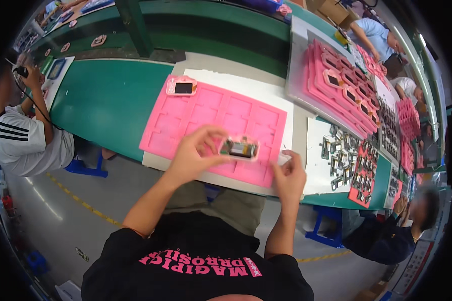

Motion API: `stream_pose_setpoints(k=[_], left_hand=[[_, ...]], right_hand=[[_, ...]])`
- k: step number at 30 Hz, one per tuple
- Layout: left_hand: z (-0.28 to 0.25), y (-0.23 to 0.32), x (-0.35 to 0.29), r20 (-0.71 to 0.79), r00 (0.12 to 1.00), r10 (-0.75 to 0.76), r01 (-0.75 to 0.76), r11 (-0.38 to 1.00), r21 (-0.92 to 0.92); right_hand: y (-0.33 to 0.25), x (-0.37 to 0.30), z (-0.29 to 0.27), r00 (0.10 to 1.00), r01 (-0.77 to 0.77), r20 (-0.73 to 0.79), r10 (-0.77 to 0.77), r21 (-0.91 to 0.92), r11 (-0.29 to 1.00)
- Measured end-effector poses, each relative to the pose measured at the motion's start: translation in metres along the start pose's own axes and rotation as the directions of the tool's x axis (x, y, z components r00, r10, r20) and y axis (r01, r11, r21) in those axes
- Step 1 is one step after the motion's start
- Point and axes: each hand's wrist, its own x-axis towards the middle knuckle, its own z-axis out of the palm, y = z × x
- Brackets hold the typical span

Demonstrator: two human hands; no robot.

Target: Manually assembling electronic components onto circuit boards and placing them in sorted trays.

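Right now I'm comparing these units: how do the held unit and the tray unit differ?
The held unit is in the left hand, above the pink tray; the tray unit lies at its far-left corner. The held unit shows exposed electronics; the tray unit shows a dark panel. Both have pale pinkish rims.

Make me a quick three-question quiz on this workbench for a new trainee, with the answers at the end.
1. Which hand holds the pink-rimmed device by its edge?
2. True or false: the far-left corner compartment of the pink tray has nothing in it.
3. Fill in the blank: seen by the wearer, the stack of pink trays stands to the ___ of that tray.

Key:
1. The left hand.
2. False; a pink-framed unit with a dark screen lies there.
3. Right.
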Motion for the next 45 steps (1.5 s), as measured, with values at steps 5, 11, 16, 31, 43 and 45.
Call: stream_pose_setpoints(k=[5, 11, 16, 31, 43, 45], left_hand=[[-0.034, 0.048, 0.133, -0.068, 0.971, 0.229, -0.191, 0.914, 0.357], [-0.043, -0.041, 0.315, -0.014, 0.969, 0.247, -0.18, 0.744, 0.644], [-0.083, -0.079, 0.335, 0.027, 0.973, 0.227, -0.176, 0.667, 0.724], [-0.119, -0.034, 0.08, 0.169, 0.908, 0.384, -0.33, 0.408, 0.851], [-0.068, -0.028, 0.019, 0.277, 0.77, 0.575, -0.589, 0.473, 0.656], [-0.042, -0.039, -0.006, 0.325, 0.794, 0.514, -0.562, 0.414, 0.716]], right_hand=[[0.002, -0.006, 0.008, 0.998, 0.022, 0.065, -0.007, -0.241, 0.97], [-0.006, -0.011, -0.003, 0.988, -0.134, 0.039, 0.148, -0.24, 0.961], [0.037, 0.003, -0.05, 0.989, -0.128, -0.096, 0.117, -0.114, 0.985], [0.188, 0.076, -0.102, 0.818, 0.111, -0.414, -0.398, -0.565, 0.817], [0.11, 0.026, -0.079, 0.894, 0.072, -0.384, -0.231, -0.386, 0.92], [0.098, 0.021, -0.068, 0.894, 0.082, -0.417, -0.166, -0.211, 0.974]])
